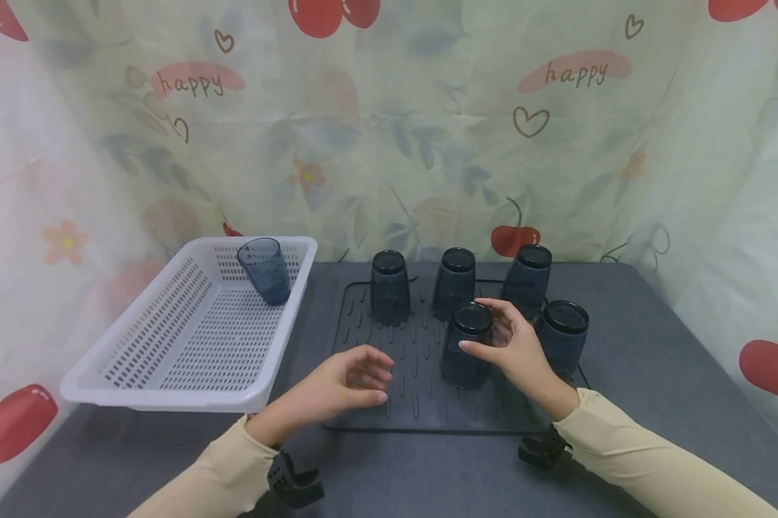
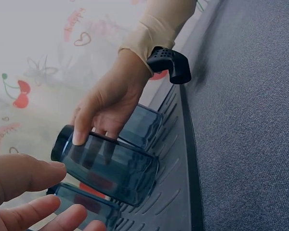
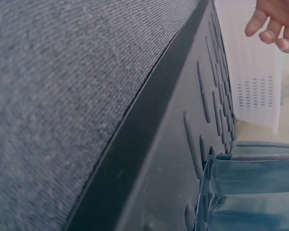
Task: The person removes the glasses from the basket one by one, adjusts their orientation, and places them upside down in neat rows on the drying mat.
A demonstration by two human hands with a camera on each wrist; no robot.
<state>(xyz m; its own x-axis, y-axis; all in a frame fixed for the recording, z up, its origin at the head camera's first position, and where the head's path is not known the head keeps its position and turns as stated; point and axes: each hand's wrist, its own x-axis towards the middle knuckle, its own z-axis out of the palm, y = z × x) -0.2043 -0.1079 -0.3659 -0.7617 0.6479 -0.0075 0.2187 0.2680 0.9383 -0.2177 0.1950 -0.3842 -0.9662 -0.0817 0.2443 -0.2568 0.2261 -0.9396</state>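
Observation:
My right hand [image 1: 514,352] grips an upside-down blue glass [image 1: 466,360] on the dark ridged drying mat [image 1: 395,410], thumb on its near side and fingers behind. In the left wrist view the same glass [image 2: 111,166] shows the thumb near its base. My left hand [image 1: 337,385] hovers over the mat's left part, fingers loosely bent, holding nothing. Several more glasses stand inverted: one at the back left [image 1: 390,288], one at the back middle [image 1: 455,284], one at the back right [image 1: 527,280] and one beside my right wrist [image 1: 563,338].
A white perforated basket [image 1: 168,399] stands on the left of the grey table [image 1: 648,360]. One blue glass [image 1: 265,272] leans in its back right corner. A patterned curtain [image 1: 376,144] hangs behind and at both sides.

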